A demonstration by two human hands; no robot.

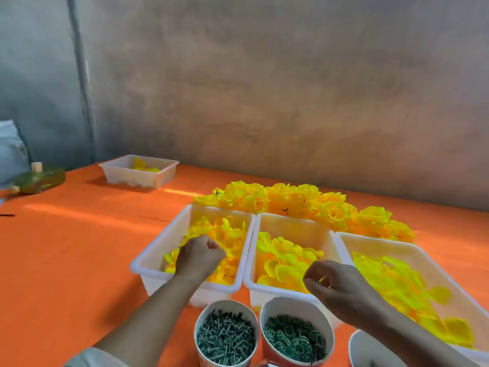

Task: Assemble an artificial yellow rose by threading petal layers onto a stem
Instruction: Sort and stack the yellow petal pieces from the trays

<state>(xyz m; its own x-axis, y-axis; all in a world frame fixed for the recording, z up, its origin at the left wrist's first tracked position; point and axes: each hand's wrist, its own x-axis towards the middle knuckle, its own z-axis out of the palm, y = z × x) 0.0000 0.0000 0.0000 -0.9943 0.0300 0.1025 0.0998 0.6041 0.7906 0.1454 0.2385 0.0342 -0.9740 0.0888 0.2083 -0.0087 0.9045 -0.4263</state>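
Three white trays of yellow petal layers stand side by side on the orange table. My left hand (199,255) reaches into the left tray (148,260), its fingers curled down around the small petal layers (227,234) there. Over the near edge of the middle tray (291,223) hovers my right hand (334,284), thumb and fingers drawn together; what they pinch is hidden. The right tray (370,239) holds larger petals (397,284). A paper cup of dark green stems (226,337) stands in front, beside a cup of green ring parts (295,340).
A heap of finished yellow roses (304,205) lies behind the trays. A fourth white tray (140,178) with a few petals stands far left by the wall, near a green object (37,178). A third cup's rim (356,345) shows bottom right.
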